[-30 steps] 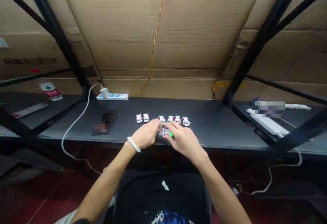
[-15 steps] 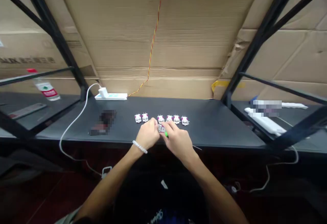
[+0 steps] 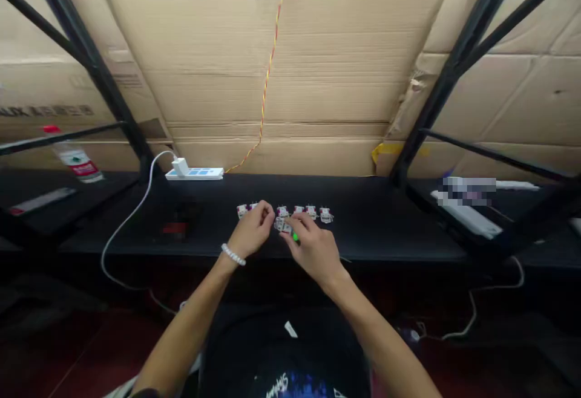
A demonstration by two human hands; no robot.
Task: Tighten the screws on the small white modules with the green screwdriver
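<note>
My right hand pinches a small white part with dark details between thumb and fingers, above the dark tabletop. A bright green piece shows by its thumb and fingers; whether it belongs to that part I cannot tell. Just left of it, my left hand is closed, thumb against curled fingers, apart from the part. What it pinches, if anything, is hidden. Behind the hands, similar small white-and-purple parts form a row, with one at the right end and one at the left end, partly covered by my left hand.
A white power strip with a plugged-in charger lies at the back left, its cable running over the front edge. A dark blurred object lies left. Black frame posts flank the table; cardboard stands behind.
My left hand has let go of the white part and moved left, leaving a gap between the hands. My right hand still holds the part. The view has shifted slightly.
</note>
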